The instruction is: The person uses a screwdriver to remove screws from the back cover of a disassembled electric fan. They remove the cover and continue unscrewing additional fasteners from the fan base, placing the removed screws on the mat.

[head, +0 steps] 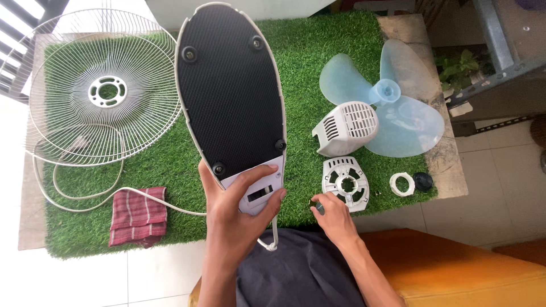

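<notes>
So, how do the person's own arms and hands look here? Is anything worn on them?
Both forearms are bare, with no sleeves in view. The left hand and the right hand wear no gloves, and no rings, watch or bracelet can be seen. The fingernails look short and plain. No markings show on the arms.

bright daylight, sharp frame
left side blown out white near the wire fan guard [102,85]; soft shadows only, mild wide-angle bend at edges, no motion blur.
</notes>
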